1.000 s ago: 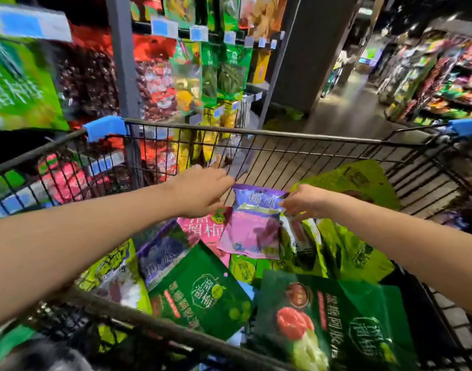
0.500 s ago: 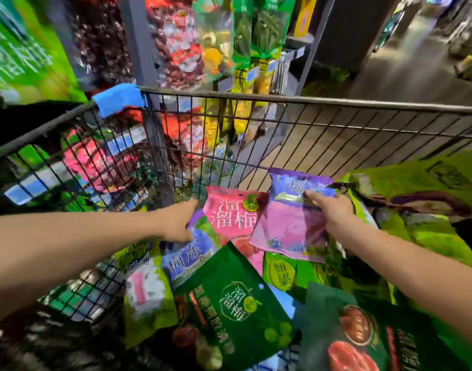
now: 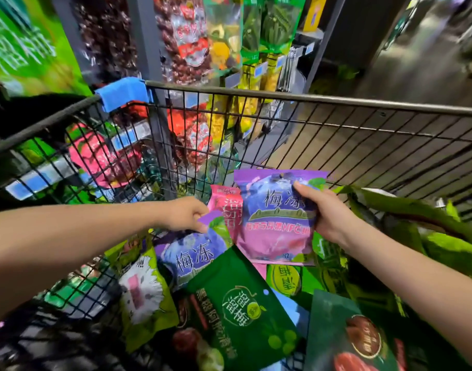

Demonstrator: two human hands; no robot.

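A wire shopping cart [image 3: 336, 100] holds several snack pouches. My right hand [image 3: 324, 212] grips a purple-and-pink pouch [image 3: 275, 223] by its right edge and holds it upright above the pile. My left hand [image 3: 185, 214] pinches the top corner of a second purple pouch [image 3: 192, 253], which lies in the cart beneath a dark green pouch [image 3: 237, 306]. A pink pouch [image 3: 228, 207] stands between the two hands, partly hidden by the held pouch.
Store shelves with hanging red, yellow and green snack bags [image 3: 192, 41] rise just beyond the cart's far left corner, which has a blue bumper [image 3: 122, 93]. More green bags [image 3: 417, 218] fill the cart's right side. An aisle floor [image 3: 417, 70] opens at the upper right.
My right hand has lifted the purple-and-pink pouch more upright. My left hand dropped from the cart's far side down to the second purple pouch and pinched its corner. The view tilted down.
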